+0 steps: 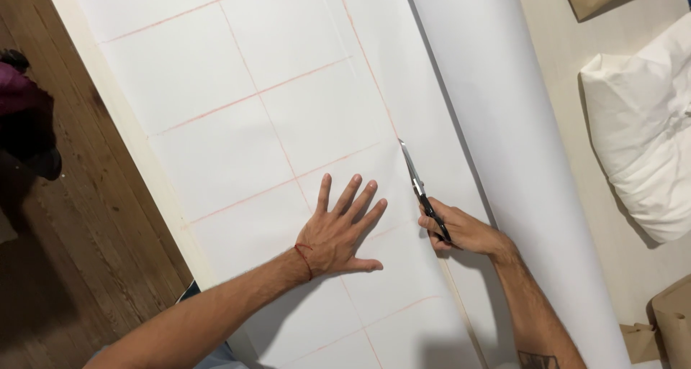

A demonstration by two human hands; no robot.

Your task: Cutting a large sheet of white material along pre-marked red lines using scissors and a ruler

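Observation:
A wide white paper sheet point(237, 117) marked with a red line grid lies flat on a table. My left hand point(338, 229) presses flat on it, fingers spread, a red thread around the wrist. My right hand point(461, 229) grips black-handled scissors point(421, 185), whose blades point up the sheet along a long red line. The blade tips sit at that line near the sheet's right side. A cut edge runs from my right hand down toward the bottom of the view.
The paper roll point(504, 117) lies to the right of the scissors. A white crumpled cloth bundle point(644, 131) sits far right, with brown cardboard pieces point(666, 326) at the lower right and top right. Wooden floor point(79, 218) lies to the left, beyond the table edge.

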